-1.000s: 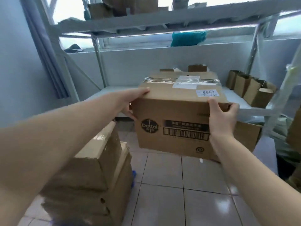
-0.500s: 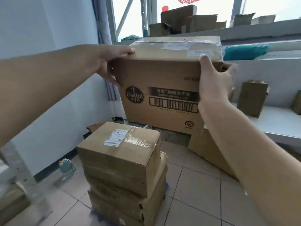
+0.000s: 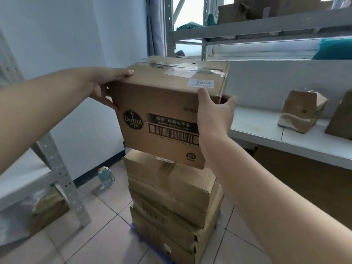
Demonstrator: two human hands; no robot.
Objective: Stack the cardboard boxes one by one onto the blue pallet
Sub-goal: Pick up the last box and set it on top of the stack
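I hold a brown Dettol cardboard box (image 3: 163,103) with a white number label on its taped top. My left hand (image 3: 103,86) grips its upper left corner. My right hand (image 3: 215,113) clasps the upper right edge. The box hangs tilted just over the stack of cardboard boxes (image 3: 171,199), its lower edge at or touching the top one. Only slivers of the blue pallet (image 3: 136,232) show under the stack.
A metal shelf upright (image 3: 62,180) stands at left with a box under its shelf. A pale green water bottle (image 3: 105,177) sits on the tiled floor by the wall. A white shelf (image 3: 266,130) at right carries small brown boxes (image 3: 301,113).
The box swung left from beside the shelf and came down over the stack. Both hands kept their grip on it.
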